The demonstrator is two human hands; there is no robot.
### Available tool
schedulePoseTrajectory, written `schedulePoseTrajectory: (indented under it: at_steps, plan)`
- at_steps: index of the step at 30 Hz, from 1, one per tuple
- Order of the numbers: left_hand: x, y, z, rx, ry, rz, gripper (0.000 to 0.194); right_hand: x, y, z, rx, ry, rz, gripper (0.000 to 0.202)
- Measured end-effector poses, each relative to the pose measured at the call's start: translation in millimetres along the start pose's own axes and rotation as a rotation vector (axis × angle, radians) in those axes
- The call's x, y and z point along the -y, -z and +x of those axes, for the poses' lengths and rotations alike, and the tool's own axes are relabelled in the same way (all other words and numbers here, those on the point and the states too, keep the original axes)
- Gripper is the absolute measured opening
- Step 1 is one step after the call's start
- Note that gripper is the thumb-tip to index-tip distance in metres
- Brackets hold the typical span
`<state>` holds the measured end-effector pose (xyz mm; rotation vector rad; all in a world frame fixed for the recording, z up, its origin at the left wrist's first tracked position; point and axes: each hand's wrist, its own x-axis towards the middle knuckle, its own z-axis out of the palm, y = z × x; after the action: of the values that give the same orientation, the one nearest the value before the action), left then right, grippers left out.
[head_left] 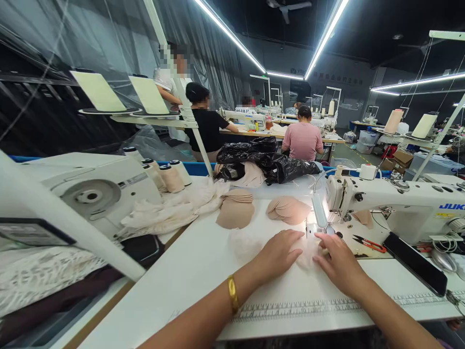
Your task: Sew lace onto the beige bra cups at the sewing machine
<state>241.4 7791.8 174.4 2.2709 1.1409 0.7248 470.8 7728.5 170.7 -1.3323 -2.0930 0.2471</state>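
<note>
A thin, sheer whitish fabric (307, 256) lies on the white table in front of the lit needle area of a sewing machine (381, 194). My left hand (279, 253) rests on its left side, fingers stretched forward and thumb apart. On the other side, my right hand (338, 261) touches the fabric with its fingers spread and the thumb toward the left. Both hands are open, with the fingertips close to the presser foot. Beyond my left hand lie a stack of beige fabric pieces (235, 214) and a fanned pile of beige pieces (288, 210).
Red-handled thread snips (369, 244) and a black phone (416, 264) lie right of my right hand. A printed ruler (308, 307) runs along the table's front edge. Black plastic bags (265, 157) sit behind. Thread cones (170, 177) and another machine (80, 194) stand left. Several people work beyond.
</note>
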Motion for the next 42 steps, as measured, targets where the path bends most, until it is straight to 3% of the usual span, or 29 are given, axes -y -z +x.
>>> schedulePoseTrajectory:
  at_steps: [4,9,12,14,17,20,25,28,31,34,36,38,42]
  plan:
    - [1.7,3.6,1.0,0.004,0.055,-0.029,0.015,-2.5,5.5,-7.6,0.052,-0.159,0.234,0.035]
    - [-2.1,14.9,-8.7,-0.084,0.103,-0.185,0.027,-10.8,22.5,-26.3,0.163,-0.356,0.349,0.041]
    - [-11.8,15.3,-13.0,-0.175,-0.016,-0.264,0.024,-7.3,27.3,-26.1,0.239,-0.350,0.334,0.039]
    - [-20.1,15.8,-16.3,-0.181,-0.134,-0.238,0.020,-2.5,29.3,-21.9,0.221,-0.288,0.329,0.037]
    - [-31.8,16.8,-22.1,-0.134,-0.246,-0.139,0.020,8.9,29.3,-12.2,0.139,-0.201,0.339,0.039]
    - [-38.7,16.4,-27.4,-0.049,-0.274,-0.116,0.022,23.3,24.9,-2.4,0.130,-0.172,0.416,0.028]
    - [-43.2,16.9,-32.6,0.143,-0.085,-0.285,0.022,34.6,20.3,3.1,0.207,-0.234,0.587,0.021]
    - [-47.2,21.6,-34.2,0.242,0.029,-0.343,0.023,32.6,21.6,-0.2,0.198,-0.186,0.664,0.030]
    - [-50.0,26.9,-33.3,0.364,0.141,-0.446,0.035,30.0,21.1,-2.4,0.199,-0.198,0.878,0.037]
    - [-48.9,31.6,-26.7,0.425,0.195,-0.484,0.041,24.4,16.3,0.8,0.319,-0.307,1.147,0.049]
    - [-44.7,35.7,-17.5,0.446,0.213,-0.387,0.041,16.4,10.7,5.7,0.393,-0.357,1.179,0.051]
    - [-36.0,41.8,-3.9,0.354,0.227,-0.197,0.039,5.0,3.7,10.8,0.398,-0.389,1.057,0.051]
    - [-3.3,59.7,30.8,-0.075,0.250,0.094,0.027,-16.0,-10.8,15.4,0.289,-0.395,0.857,0.055]
